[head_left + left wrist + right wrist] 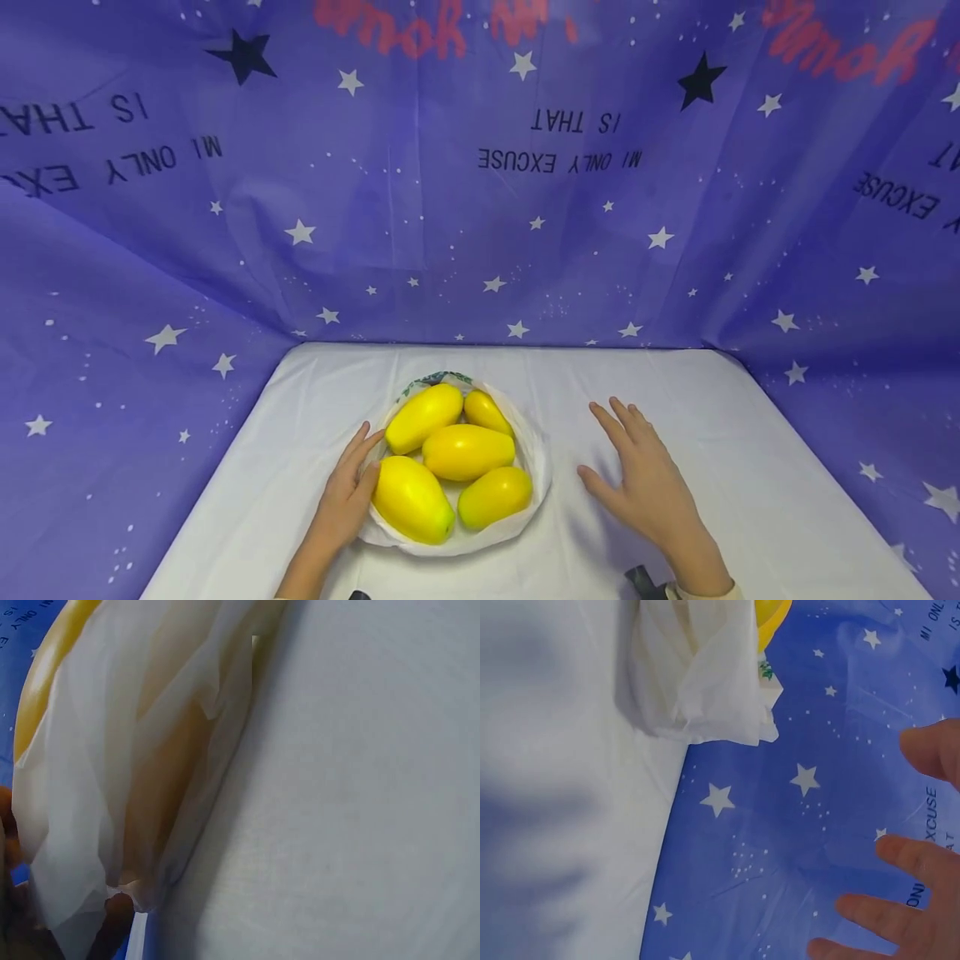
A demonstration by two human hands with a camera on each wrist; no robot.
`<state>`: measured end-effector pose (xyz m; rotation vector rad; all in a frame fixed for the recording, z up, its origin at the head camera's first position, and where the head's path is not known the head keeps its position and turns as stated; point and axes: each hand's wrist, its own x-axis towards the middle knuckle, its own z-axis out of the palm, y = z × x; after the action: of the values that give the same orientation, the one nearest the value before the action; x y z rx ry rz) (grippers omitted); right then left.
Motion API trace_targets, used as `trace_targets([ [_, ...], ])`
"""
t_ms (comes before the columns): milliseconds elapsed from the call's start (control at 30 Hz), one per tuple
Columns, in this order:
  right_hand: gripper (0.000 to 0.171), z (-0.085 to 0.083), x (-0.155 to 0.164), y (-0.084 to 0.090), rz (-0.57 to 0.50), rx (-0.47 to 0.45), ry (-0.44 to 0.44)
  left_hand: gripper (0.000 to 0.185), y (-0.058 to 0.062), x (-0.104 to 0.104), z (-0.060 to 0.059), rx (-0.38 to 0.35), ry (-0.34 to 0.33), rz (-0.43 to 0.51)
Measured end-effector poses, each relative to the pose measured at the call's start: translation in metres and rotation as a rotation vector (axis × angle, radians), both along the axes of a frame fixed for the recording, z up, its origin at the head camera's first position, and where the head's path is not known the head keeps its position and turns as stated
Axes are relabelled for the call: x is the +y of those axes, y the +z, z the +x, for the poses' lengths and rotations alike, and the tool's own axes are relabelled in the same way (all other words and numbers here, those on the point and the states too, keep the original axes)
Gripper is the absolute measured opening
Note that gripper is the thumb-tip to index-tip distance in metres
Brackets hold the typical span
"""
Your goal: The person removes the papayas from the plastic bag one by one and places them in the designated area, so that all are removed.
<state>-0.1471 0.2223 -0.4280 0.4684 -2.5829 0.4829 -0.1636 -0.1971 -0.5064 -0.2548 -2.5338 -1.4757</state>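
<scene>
Five smooth, glossy yellow mangoes (467, 451) are lying heaped in a thin white plastic bag (536, 467), its crumpled rim folded down around them like a shallow nest. The bag is sitting on the white tablecloth (750, 500), near the middle toward the front edge.

The left hand (347, 492) is resting against the bag's left side, fingers straight and relaxed, fingertips touching the film beside the two nearest mangoes, clamped on nothing. In the left wrist view the translucent plastic (97, 787) is wrinkling over a yellow mango skin (41, 682) right at the fingers.

The right hand (645, 483) is lying flat with fingers spread apart, just to the right of the bag and clear of it, holding nothing. In the right wrist view its fingers (922, 900) are showing open against the backdrop, with the bag's rim (705, 682) well beyond them.

Nothing is standing between either hand and the bag. Behind and to both sides, a purple-blue cloth backdrop (480, 208) printed with white and dark stars and upside-down lettering is hanging in soft folds around the table.
</scene>
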Motion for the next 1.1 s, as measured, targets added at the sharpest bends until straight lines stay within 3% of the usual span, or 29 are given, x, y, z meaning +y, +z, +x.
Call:
trace_targets([
  [300,0.074,-0.013,-0.029,0.005,-0.051,-0.034,0.093,0.045,0.001,0.002,-0.003,0.021,0.04,-0.04],
  [633,0.063,-0.018,-0.074,-0.002,-0.091,-0.184,0.284,0.046,-0.002,0.006,-0.003,0.016,0.032,-0.043],
  [933,0.057,-0.008,-0.096,-0.018,0.011,-0.297,0.385,0.047,-0.006,0.006,0.002,0.009,0.05,-0.087],
  [1100,0.049,-0.007,-0.104,-0.024,0.081,-0.361,0.418,0.048,-0.004,-0.001,0.004,0.05,0.048,-0.107],
])
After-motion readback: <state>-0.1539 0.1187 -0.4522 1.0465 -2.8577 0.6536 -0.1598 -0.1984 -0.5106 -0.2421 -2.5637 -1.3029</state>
